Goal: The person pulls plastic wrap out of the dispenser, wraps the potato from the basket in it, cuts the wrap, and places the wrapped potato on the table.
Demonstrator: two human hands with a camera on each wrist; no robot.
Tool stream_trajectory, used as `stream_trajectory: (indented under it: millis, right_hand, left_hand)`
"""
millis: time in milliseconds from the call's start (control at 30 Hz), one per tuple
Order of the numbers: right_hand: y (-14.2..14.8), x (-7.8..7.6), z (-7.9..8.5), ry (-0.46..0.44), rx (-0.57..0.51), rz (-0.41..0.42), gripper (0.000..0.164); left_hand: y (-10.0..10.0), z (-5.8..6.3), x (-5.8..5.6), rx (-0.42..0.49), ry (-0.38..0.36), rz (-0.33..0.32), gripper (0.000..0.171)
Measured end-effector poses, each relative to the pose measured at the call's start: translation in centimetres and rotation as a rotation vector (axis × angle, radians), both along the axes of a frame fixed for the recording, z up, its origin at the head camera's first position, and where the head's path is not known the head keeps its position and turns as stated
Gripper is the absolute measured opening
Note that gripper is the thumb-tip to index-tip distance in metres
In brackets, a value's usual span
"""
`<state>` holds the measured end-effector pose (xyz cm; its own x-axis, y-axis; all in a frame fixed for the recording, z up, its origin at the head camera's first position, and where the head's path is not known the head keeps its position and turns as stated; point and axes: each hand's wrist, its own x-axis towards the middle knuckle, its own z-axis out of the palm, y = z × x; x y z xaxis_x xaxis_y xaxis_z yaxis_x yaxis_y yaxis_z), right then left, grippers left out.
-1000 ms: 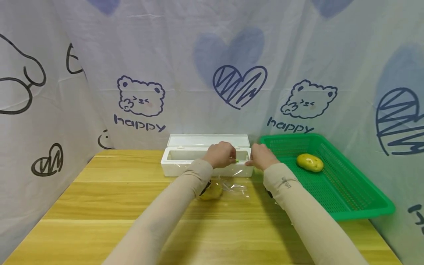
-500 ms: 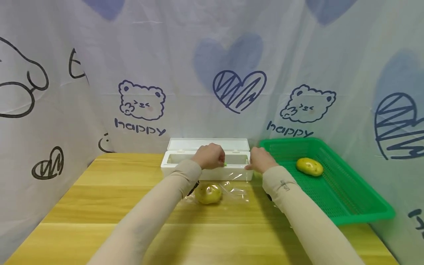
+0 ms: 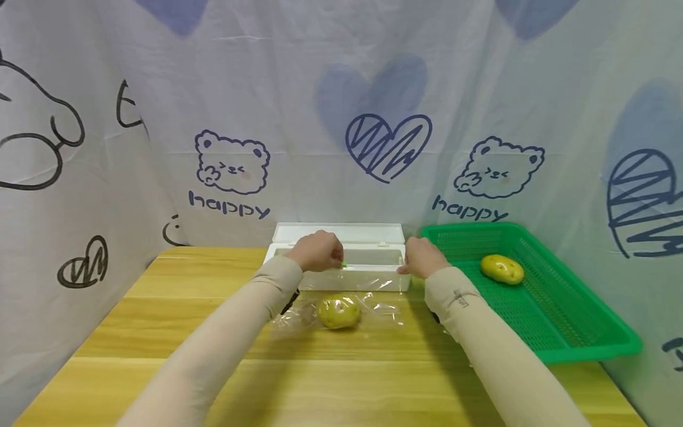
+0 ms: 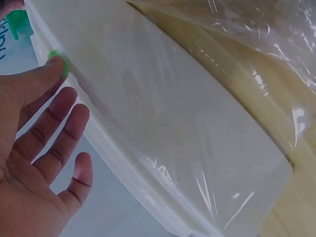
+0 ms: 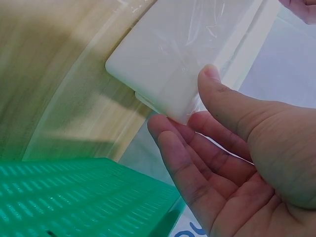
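A white cling film dispenser (image 3: 368, 280) stands at the back of the table with its lid (image 3: 341, 232) raised. My left hand (image 3: 317, 251) is at the front rim of its opening, left of the middle. Between thumb and index finger it pinches a small green slider (image 4: 59, 63), the other fingers loosely bent. At the dispenser's right end, my right hand (image 3: 424, 258) grips the corner, thumb (image 5: 211, 81) on the film-covered edge and fingers against the end. Clear cling film (image 3: 385, 308) hangs over the front and covers a potato (image 3: 338, 312) on the table.
A green plastic basket (image 3: 578, 284) stands to the right, close to my right forearm, with one potato (image 3: 502, 270) in it. Behind the wooden table (image 3: 352, 379) hangs a printed white curtain (image 3: 299, 178).
My left hand has slid left along the dispenser's rim with the green slider, uncovering more of the opening and the potato in front. My right hand stays at the right end.
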<state>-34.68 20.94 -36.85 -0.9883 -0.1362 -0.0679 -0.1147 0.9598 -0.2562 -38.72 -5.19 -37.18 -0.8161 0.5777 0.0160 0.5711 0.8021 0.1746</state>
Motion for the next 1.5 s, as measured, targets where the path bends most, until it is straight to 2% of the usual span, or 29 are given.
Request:
stream_trajectory:
  millis: [133,400,700,1000,1267,1500]
  right_hand:
    - [-0.3,0.0,0.0,0.01,-0.001,0.0,0.03]
    - [-0.3,0.2,0.2,-0.008,-0.004,-0.007,0.029]
    - [-0.1,0.2,0.3,0.02,0.004,0.007,0.03]
    - [-0.4,0.4,0.4,-0.004,0.001,0.008,0.029]
    - [-0.2,0.7,0.6,-0.016,-0.019,-0.004,0.027]
    - [-0.3,0.2,0.5,-0.019,-0.014,-0.001,0.029]
  left_hand:
    - [-0.7,0.1,0.2,0.001,-0.003,0.0,0.007]
    - [-2.0,-0.2,-0.3,0.011,-0.013,-0.021,0.006]
    - [-4.5,0.0,-0.8,0.011,-0.028,0.001,0.008]
    - [-7.4,0.3,-0.3,0.012,-0.023,0.008,0.007]
    - [-8.3,0.4,-0.2,0.027,-0.037,0.007,0.004]
    - [-8.9,0.0,-0.5,0.048,-0.051,0.009,0.004]
